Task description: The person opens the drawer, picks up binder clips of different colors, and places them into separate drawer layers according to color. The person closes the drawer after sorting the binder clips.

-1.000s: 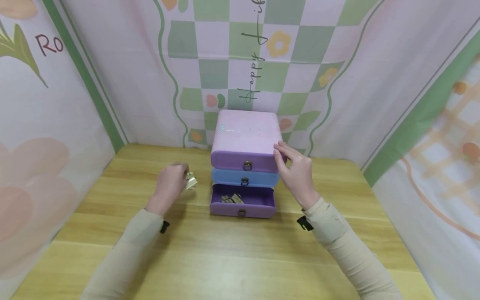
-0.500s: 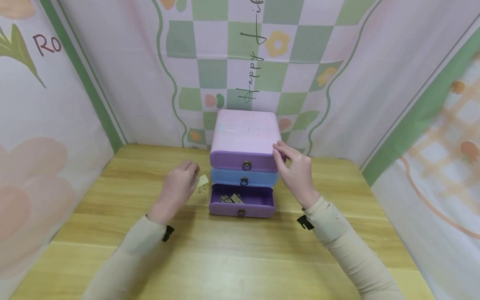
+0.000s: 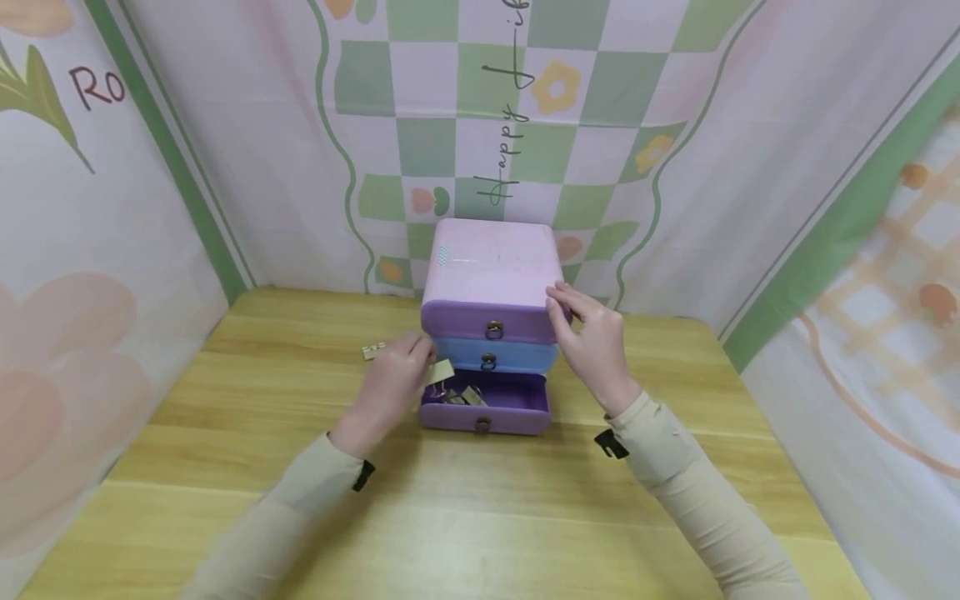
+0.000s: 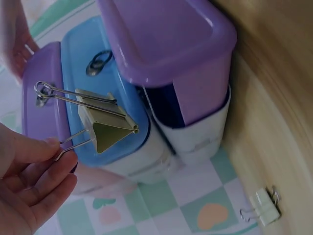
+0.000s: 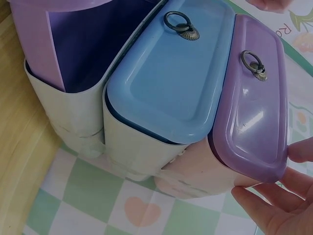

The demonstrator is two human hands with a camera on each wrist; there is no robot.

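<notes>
My left hand (image 3: 392,375) pinches a gold binder clip (image 4: 111,134) by one wire handle. The clip hangs over the left side of the pulled-out bottom drawer (image 3: 517,422), which is purple and holds a few more binder clips (image 3: 473,397). That drawer belongs to a three-tier drawer box (image 3: 498,262) with a pink top. Above it, the blue middle drawer (image 5: 171,78) and the purple top drawer (image 5: 252,107) are closed, each with a ring pull. My right hand (image 3: 596,354) grips the box's right front corner at the top tier, thumb and fingers on either side of the edge.
Another gold binder clip (image 3: 372,351) lies on the wooden table (image 3: 480,517) left of the box, behind my left hand. A patterned cloth (image 3: 427,146) hangs close behind the box, and more cloth walls stand at both sides.
My left hand has carried the binder clip rightward from over the table to the bottom drawer. The clip on the table has come into sight behind it. My right hand stays at the corner.
</notes>
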